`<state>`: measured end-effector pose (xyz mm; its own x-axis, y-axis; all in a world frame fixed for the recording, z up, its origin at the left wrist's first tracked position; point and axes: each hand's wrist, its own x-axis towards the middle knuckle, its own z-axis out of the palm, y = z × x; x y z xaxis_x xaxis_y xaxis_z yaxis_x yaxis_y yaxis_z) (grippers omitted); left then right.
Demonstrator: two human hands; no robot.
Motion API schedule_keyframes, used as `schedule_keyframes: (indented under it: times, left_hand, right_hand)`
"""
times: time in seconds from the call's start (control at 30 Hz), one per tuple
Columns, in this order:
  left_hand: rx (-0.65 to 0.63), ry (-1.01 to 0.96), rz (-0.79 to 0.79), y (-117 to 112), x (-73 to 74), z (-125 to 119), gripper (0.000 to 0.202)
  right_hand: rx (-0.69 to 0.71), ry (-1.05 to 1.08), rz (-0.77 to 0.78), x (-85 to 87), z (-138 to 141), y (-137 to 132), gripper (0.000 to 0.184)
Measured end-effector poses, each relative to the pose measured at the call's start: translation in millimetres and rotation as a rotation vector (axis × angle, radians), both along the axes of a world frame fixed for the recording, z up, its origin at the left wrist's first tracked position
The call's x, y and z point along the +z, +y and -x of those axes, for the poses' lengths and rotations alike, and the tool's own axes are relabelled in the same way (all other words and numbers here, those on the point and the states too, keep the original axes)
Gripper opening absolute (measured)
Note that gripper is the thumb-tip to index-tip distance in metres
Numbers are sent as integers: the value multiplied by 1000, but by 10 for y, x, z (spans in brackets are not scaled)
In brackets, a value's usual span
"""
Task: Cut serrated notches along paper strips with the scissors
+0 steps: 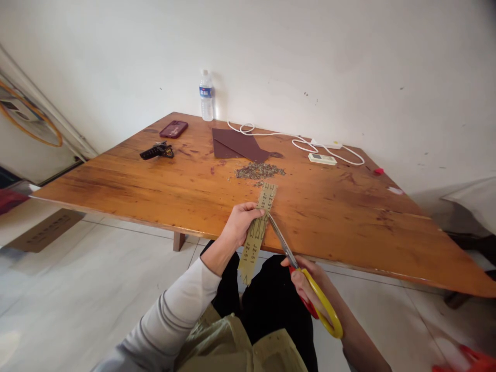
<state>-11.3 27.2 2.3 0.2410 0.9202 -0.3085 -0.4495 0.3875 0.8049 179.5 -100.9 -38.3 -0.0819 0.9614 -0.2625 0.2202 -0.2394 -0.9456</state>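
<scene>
My left hand [241, 223] is closed around a long tan strip of sandpaper [259, 227] printed with letters, held upright over the near edge of the wooden table [155, 181]. My right hand [306, 281] grips yellow-and-red handled scissors [306, 281], whose blades point up and left, with the tips meeting the strip's right edge just beside my left fingers. A small pile of cut scraps [259, 170] lies on the table just beyond the strip.
Dark maroon sandpaper sheets [240, 144] lie behind the scraps. Farther back stand a water bottle [206, 96], a dark red phone [174, 128], a black tool [157, 151], a white cable [271, 135] and a power strip [322, 158]. Tiled floor surrounds the table.
</scene>
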Motion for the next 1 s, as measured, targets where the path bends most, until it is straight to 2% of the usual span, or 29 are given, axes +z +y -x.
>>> schedule_keyframes:
  times: [0.17,0.47,0.7,0.87,1.0]
  left_hand:
    - [-6,11,0,3,-2,11,12]
    - [-19,-4,-14,2,2,22,16]
    - [-4,-17,-2,-9,14,15,13]
    - [-7,-13,5,-13,41,15,11]
    - [-18,-9,4,-18,66,22,10]
  right_hand:
    - [31,0,-24,3,-9,3,51]
    - [-2,58,-14,28,0,7,51]
    - [95,13,29,20,-69,40,50]
    - [56,7,41,106,-40,27,46]
    - [41,13,-27,73,-35,25,47]
